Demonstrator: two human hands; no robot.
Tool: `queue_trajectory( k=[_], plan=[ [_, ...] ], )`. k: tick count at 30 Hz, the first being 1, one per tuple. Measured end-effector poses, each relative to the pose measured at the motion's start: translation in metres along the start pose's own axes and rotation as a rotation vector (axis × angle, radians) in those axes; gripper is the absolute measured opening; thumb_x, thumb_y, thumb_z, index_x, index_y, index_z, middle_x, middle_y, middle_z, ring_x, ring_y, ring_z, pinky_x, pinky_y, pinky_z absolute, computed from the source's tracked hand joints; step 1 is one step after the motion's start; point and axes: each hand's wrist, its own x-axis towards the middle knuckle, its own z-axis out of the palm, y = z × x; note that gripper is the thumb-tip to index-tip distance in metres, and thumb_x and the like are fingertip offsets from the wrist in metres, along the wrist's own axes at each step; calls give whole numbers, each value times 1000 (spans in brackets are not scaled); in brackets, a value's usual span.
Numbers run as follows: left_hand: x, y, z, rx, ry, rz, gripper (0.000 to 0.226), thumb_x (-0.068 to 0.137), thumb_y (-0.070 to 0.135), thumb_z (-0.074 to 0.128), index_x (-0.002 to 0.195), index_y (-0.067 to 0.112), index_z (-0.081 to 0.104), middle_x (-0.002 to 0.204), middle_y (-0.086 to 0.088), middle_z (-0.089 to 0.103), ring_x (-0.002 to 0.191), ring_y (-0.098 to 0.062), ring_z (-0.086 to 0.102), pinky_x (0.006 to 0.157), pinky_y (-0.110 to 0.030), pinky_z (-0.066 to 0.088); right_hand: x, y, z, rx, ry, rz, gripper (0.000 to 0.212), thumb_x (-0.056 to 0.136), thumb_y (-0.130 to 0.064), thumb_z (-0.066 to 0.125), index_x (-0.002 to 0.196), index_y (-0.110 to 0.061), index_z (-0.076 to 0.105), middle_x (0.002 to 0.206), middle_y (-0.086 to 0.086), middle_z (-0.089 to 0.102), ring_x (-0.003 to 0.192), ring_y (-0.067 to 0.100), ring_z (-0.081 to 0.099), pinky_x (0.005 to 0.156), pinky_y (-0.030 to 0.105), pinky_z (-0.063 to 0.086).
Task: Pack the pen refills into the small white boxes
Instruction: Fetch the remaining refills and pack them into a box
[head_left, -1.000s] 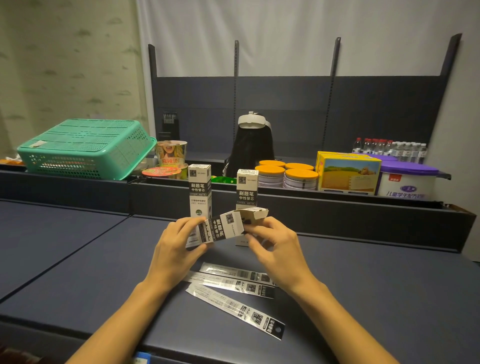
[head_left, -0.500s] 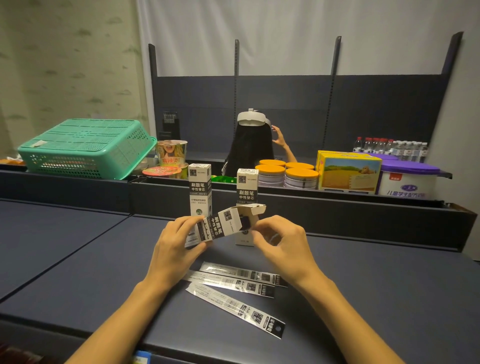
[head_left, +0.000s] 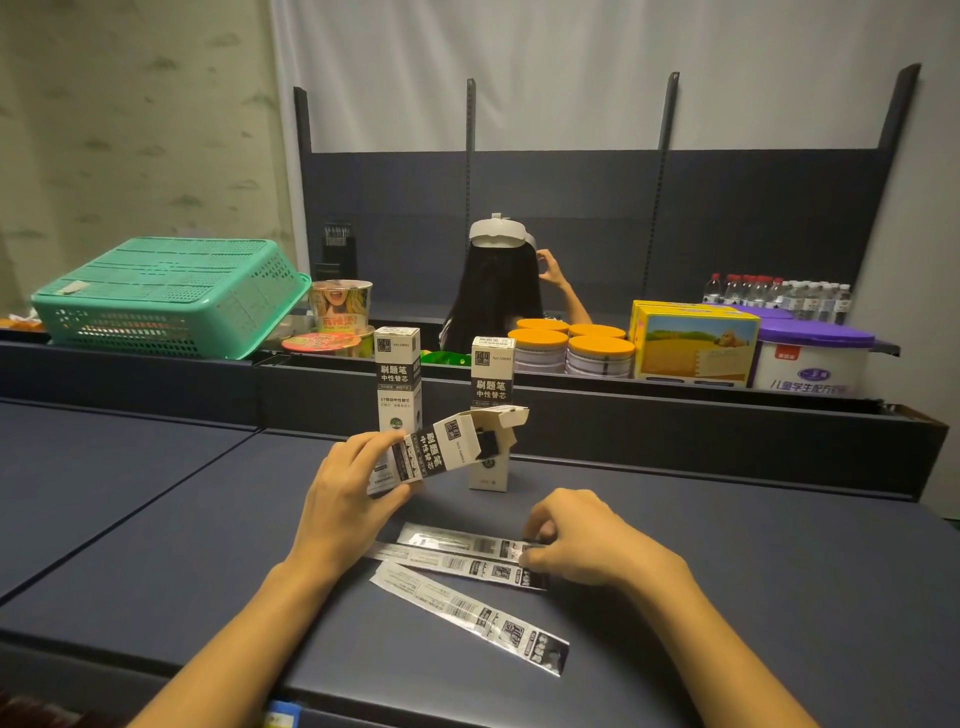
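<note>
Fingertips of right hand (head_left: 582, 540) hide refill packet (head_left: 467, 545) end.

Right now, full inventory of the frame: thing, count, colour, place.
held box: 1, white/black, flap open, tilted in left hand
standing boxes: 2, white/black, upright behind it
refill packs: 3, silver/black, flat on table
table: 1, dark blue
basket: 1, green, upturned, ledge left
noodle cups: 2, left of centre ledge
tins: 4, orange lids, ledge
carton: 1, yellow, ledge right
tub: 1, white, purple lid
water bottles: a row, far right
other person: 1, white headset, behind ledge
left hand: grips held box
right hand: pinches a refill pack's end
</note>
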Motion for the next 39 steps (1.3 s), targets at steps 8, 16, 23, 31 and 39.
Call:
queue_trajectory(
  k=[8, 16, 23, 31, 39],
  plan=[
    [0, 2, -2, -5, 0, -10, 66, 67, 14, 85, 125, 14, 56, 118, -10, 60, 105, -26, 55, 83, -40, 52, -2, -2, -3, 93, 9, -25, 14, 82, -31, 72, 85, -25, 59, 88, -7, 61, 79, 10, 59, 64, 21, 46],
    [1, 5, -3, -9, -2, -19, 65, 67, 13, 85, 125, 11, 57, 118, -12, 61, 104, -28, 56, 84, -40, 50, -7, -9, -15, 504, 191, -190, 10, 82, -20, 75, 82, -13, 68, 76, 2, 70, 67, 10, 64, 62, 21, 52],
    [1, 4, -4, -26, 3, -25, 64, 67, 12, 85, 125, 14, 57, 118, -8, 61, 104, -25, 55, 86, -39, 49, -16, -16, -30, 1042, 486, -302, 9, 87, -1, 66, 91, 7, 63, 75, 11, 72, 57, 21, 66, 52, 28, 54],
    [2, 2, -3, -32, 5, -40, 64, 67, 13, 85, 125, 13, 57, 118, -9, 61, 104, -25, 55, 86, -38, 49, -21, -8, -46, 1337, 842, -211, 6, 91, -7, 61, 86, -11, 61, 68, -1, 70, 52, 9, 62, 51, 24, 54],
    [1, 3, -3, -36, 6, -38, 64, 67, 12, 85, 125, 12, 57, 118, -11, 61, 104, -27, 56, 85, -38, 49, -23, -12, -44, 1299, 938, -237, 8, 90, -9, 62, 84, -12, 61, 69, 1, 70, 57, 14, 66, 54, 27, 56]
  ],
)
